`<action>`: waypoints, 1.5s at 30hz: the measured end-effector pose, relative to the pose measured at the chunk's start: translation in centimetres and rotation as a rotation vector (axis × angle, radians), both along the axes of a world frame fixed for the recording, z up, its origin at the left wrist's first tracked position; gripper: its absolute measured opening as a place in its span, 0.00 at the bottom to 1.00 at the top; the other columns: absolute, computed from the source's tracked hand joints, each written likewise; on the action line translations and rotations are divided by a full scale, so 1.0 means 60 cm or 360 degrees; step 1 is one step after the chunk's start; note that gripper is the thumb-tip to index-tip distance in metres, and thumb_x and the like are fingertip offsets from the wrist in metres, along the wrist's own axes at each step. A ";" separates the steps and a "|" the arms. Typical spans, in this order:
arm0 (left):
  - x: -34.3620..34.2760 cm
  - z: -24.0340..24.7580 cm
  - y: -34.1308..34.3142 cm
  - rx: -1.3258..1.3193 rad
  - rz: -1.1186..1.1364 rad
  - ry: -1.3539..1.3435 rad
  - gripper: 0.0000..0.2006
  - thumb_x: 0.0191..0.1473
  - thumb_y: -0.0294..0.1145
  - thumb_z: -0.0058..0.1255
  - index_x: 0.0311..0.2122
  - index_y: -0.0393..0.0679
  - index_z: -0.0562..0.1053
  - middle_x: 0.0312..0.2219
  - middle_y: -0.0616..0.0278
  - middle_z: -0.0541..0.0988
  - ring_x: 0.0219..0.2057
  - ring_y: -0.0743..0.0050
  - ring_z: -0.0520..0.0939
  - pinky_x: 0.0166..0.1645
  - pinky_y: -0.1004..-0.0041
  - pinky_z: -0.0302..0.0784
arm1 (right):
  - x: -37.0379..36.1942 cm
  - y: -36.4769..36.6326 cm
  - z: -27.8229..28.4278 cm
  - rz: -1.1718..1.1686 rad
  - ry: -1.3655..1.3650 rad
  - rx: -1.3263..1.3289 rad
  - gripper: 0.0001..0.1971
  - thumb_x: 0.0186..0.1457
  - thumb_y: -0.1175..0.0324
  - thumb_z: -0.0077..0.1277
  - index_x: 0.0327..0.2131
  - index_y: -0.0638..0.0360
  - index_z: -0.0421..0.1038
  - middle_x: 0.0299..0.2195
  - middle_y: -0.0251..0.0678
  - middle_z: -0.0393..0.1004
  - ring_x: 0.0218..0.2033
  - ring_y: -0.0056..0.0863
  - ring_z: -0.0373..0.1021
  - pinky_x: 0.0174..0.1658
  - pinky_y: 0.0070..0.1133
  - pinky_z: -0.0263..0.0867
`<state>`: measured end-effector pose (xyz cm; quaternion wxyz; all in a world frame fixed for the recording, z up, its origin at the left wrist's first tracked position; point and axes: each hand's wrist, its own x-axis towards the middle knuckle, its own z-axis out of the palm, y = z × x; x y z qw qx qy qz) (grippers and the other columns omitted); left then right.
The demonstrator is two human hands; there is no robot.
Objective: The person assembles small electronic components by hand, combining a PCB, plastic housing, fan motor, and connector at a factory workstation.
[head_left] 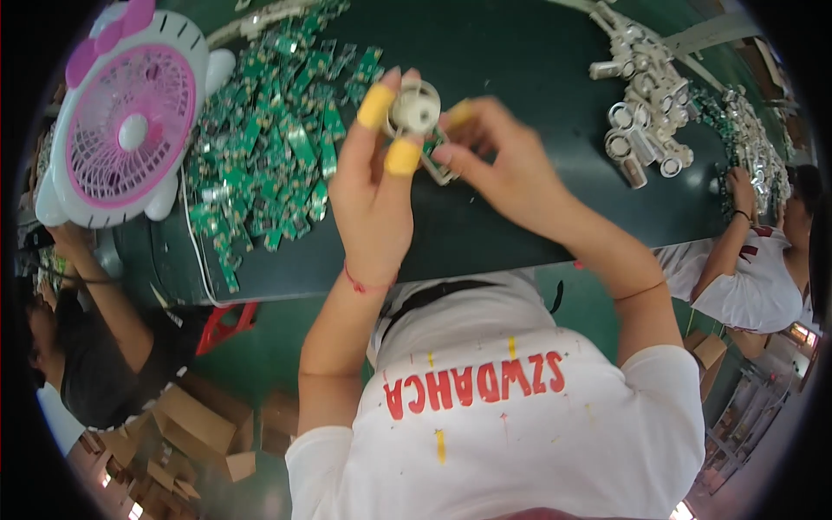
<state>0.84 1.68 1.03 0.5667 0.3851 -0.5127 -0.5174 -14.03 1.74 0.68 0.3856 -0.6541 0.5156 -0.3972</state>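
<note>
1. White plastic housing point(425, 117): between both hands, above the dark table point(520, 52).
2. Left hand point(374, 191): yellow-wrapped digits closed around its round end.
3. Right hand point(511, 160): blurred, half-curled beside its other end; grip unclear.
4. Circuit boards point(277, 130): heaped left.

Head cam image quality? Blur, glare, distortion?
Head view: right hand slightly smeared, likely motion blur; left hand crisper. Head view: fisheye bends the near edge of the dark table; corners go black. Head view: pale glints on the green circuit boards; small blown-out patches near the lower rim.
</note>
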 end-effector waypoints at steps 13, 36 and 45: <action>-0.013 -0.032 -0.017 -0.0039 0.0075 -0.0365 0.35 0.49 0.24 0.48 0.60 0.41 0.47 0.57 0.53 0.53 0.58 0.59 0.57 0.58 0.63 0.53 | -0.115 -0.367 -0.045 -0.0201 0.0917 0.0018 0.21 0.52 0.50 0.45 0.26 0.62 0.74 0.18 0.37 0.72 0.23 0.28 0.69 0.30 0.26 0.63; -0.018 -0.027 0.006 -0.0324 -0.0354 -0.0752 0.19 0.51 0.25 0.48 0.49 0.37 0.65 0.46 0.52 0.67 0.43 0.62 0.74 0.44 0.71 0.69 | -0.172 -0.089 0.002 0.0394 0.0949 -0.0509 0.12 0.43 0.74 0.55 0.31 0.63 0.64 0.26 0.36 0.63 0.25 0.28 0.66 0.29 0.20 0.64; 0.011 -0.048 0.014 -0.0285 -0.0087 -0.0955 0.16 0.52 0.21 0.44 0.48 0.36 0.66 0.36 0.53 0.74 0.32 0.60 0.77 0.34 0.72 0.73 | -0.017 -0.016 -0.049 0.0343 0.0484 -0.0759 0.12 0.38 0.74 0.56 0.31 0.57 0.68 0.25 0.33 0.69 0.29 0.34 0.64 0.33 0.27 0.58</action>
